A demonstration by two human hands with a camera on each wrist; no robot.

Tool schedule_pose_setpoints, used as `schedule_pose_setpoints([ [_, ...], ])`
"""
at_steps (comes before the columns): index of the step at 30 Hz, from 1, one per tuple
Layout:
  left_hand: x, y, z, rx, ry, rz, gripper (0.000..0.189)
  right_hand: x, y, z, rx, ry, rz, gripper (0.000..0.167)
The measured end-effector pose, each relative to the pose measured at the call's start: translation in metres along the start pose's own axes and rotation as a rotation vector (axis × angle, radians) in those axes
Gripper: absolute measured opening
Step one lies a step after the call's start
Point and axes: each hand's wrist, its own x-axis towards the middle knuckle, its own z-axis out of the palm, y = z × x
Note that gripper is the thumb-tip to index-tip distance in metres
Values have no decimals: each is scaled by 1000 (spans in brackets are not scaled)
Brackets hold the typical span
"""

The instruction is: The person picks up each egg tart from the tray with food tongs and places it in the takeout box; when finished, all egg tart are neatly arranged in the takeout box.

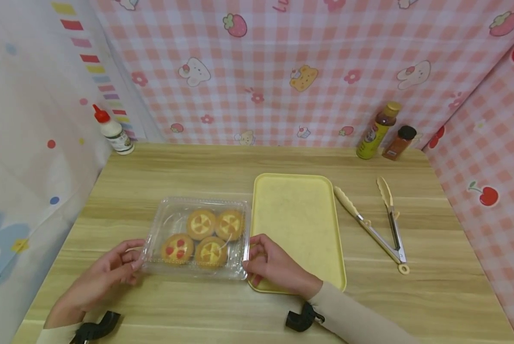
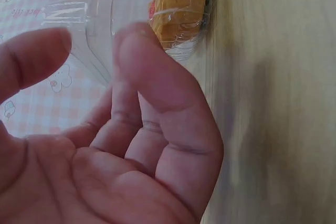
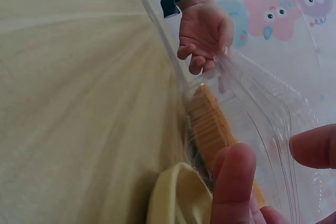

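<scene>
A clear plastic clamshell box (image 1: 153, 234) with several round tarts (image 1: 201, 224) inside sits left of the yellow tray (image 1: 295, 224). One tart has red pieces on top. My left hand (image 1: 112, 270) holds the box's left side near its front corner, thumb and fingers bent about the edge. On the opposite side, my right hand (image 1: 278, 267) holds the right edge, its wrist over the tray's front part. In the right wrist view, the thumb (image 3: 315, 148) lies against the clear lid (image 3: 262, 114) while fingers stay low beside the tray rim (image 3: 163, 198).
Tongs (image 1: 379, 234) with cream tips lie spread to the right of the tray. At the back right stand a yellow-labelled bottle (image 1: 370, 138) and a black-capped jar (image 1: 399, 143). A red-capped squeeze bottle (image 1: 114, 134) stands back left. Patterned cloths surround the wooden table (image 1: 188, 177).
</scene>
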Motion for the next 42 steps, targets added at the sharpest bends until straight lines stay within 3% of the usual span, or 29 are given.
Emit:
schedule_pose_setpoints([
  [10,-8,-2,4,-63,-39,-39,19,-9,1,11,30,-44,1,35],
  [19,-6,-2,5,-58,-59,-98,22,-7,1,12,-28,-54,19,18],
  [34,-1,-8,9,-121,-2,4,16,-3,0,7,-51,-35,27,24],
  [42,2,-5,14,-145,66,22,19,-1,-2,5,24,22,36,20],
])
